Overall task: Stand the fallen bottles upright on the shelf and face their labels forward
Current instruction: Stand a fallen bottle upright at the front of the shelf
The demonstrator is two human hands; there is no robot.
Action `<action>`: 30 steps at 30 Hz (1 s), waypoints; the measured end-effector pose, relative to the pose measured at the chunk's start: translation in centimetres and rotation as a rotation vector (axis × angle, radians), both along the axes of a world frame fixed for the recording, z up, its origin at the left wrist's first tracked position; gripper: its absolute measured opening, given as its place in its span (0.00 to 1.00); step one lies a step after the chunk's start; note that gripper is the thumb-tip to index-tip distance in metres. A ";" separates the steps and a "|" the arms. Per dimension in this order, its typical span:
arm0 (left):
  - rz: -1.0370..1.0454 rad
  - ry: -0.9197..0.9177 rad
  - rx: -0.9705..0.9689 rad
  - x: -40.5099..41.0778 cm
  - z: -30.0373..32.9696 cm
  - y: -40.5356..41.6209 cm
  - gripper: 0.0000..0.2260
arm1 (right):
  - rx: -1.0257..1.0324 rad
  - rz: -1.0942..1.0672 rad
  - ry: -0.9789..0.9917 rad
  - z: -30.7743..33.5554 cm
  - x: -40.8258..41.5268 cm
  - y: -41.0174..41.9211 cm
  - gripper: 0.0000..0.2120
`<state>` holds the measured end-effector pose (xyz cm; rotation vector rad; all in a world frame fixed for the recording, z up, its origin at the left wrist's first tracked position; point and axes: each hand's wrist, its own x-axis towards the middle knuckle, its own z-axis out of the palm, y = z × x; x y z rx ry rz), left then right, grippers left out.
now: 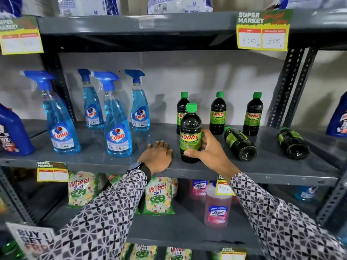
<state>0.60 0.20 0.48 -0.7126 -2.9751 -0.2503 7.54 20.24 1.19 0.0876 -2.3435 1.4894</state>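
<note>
A dark Sunny bottle (190, 135) with a green cap stands upright near the front of the grey shelf (262, 171), label facing me. My right hand (208, 149) is wrapped around its lower right side. My left hand (156, 156) rests flat on the shelf just left of it, holding nothing. Three more Sunny bottles stand upright behind: one (181, 111) partly hidden, one (217, 113) and one (252, 114). Two Sunny bottles lie on their sides to the right, bases toward me: one (240, 144) close to my right hand, another (293, 143) farther right.
Several blue Colin spray bottles (116, 119) stand on the left half of the shelf. A blue jug (13, 132) sits at far left, another (338, 117) at far right. Slotted uprights (285, 87) frame the bay. Wheel packets (158, 196) and pink Lizol bottles (217, 207) fill the shelf below.
</note>
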 end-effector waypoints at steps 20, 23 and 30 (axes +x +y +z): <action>0.005 0.026 -0.058 -0.8 -0.6 -0.2 0.26 | -0.028 0.014 0.052 -0.9 3.5 1.5 0.42; 0.012 -0.001 -0.020 -0.2 -0.1 0.0 0.26 | -0.028 0.025 0.047 -0.8 3.8 1.2 0.41; -0.002 -0.065 0.054 -0.2 0.6 1.5 0.23 | 0.014 -0.241 0.303 1.8 7.2 2.4 0.28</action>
